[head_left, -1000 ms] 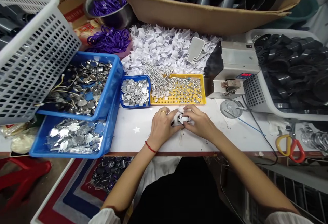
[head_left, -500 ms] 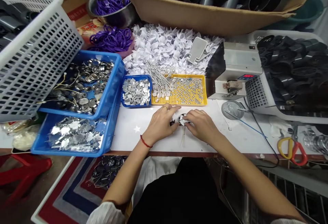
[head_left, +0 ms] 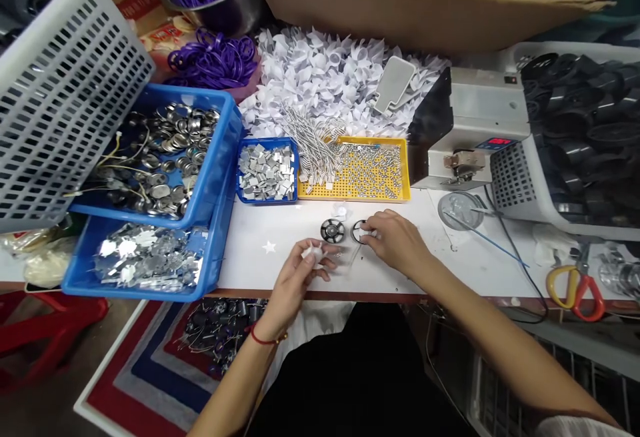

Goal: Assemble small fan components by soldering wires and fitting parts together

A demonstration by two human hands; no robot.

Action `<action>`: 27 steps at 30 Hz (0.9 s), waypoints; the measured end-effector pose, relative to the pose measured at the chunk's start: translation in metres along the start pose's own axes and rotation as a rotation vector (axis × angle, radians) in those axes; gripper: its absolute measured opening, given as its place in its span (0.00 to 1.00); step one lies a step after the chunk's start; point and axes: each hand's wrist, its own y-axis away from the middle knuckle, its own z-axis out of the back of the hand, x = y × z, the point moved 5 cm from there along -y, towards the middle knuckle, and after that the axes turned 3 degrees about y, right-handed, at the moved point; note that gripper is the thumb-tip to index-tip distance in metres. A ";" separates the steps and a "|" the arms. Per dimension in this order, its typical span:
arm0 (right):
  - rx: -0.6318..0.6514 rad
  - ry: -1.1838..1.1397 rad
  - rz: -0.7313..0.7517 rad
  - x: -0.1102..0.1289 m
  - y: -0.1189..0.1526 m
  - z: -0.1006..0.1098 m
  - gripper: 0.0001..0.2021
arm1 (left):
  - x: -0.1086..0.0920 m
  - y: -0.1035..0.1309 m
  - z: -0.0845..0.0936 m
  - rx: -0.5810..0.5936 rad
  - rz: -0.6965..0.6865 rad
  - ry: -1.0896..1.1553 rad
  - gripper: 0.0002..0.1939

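Near the table's front edge, my left hand (head_left: pixel 305 264) is closed on a small white piece (head_left: pixel 313 252), its fingers partly blurred. To its right, my right hand (head_left: pixel 387 237) pinches a small white piece at a black ring (head_left: pixel 358 231) on the table; its fingertips partly cover both. Thin pale wires run down from that ring. Between the hands a black spoked disc (head_left: pixel 333 230) lies flat, touched by neither, with a clear-white piece (head_left: pixel 340 211) just behind it.
Behind the hands stand a yellow tray (head_left: pixel 405 180) and a small blue tray (head_left: pixel 267 201). White pieces (head_left: pixel 320 70) are heaped farther back. A metal machine (head_left: pixel 487 114) and scissors (head_left: pixel 583 287) are at the right; blue bins (head_left: pixel 220 177) and a white basket (head_left: pixel 95 90) are at the left.
My left hand has moved left and toward the table's front, away from my right hand, now with a white piece in its fingers. The black spoked disc is uncovered. The camera view has shifted slightly.
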 end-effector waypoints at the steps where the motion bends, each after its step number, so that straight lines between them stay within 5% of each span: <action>1: -0.039 0.019 0.027 0.002 0.002 0.003 0.04 | 0.006 0.002 -0.006 0.016 0.036 0.064 0.17; 5: -0.213 -0.125 0.204 0.028 0.027 0.013 0.06 | 0.025 0.007 -0.028 0.032 0.121 0.228 0.18; 9: -0.029 -0.331 0.312 0.055 0.054 -0.001 0.10 | 0.033 0.013 -0.034 0.045 0.149 0.233 0.21; 13: 0.032 -0.269 0.298 0.058 0.051 -0.007 0.11 | 0.028 0.020 -0.026 0.196 0.150 0.003 0.29; 15: -0.011 -0.215 0.279 0.054 0.037 -0.002 0.10 | 0.017 0.016 -0.014 0.184 -0.009 -0.370 0.31; 18: -0.068 -0.081 0.211 0.051 0.008 0.004 0.09 | -0.009 0.000 0.004 -0.099 -0.474 -0.934 0.34; 20: 0.000 0.031 0.216 0.056 -0.009 -0.001 0.09 | -0.013 -0.011 0.007 -0.190 -0.698 -1.096 0.35; 24: 0.153 0.192 0.183 0.068 -0.025 -0.010 0.08 | 0.000 -0.037 0.003 -0.098 -0.743 -1.127 0.29; 27: 0.214 0.210 0.136 0.072 -0.030 -0.009 0.07 | 0.004 -0.042 0.003 -0.165 -0.710 -1.097 0.24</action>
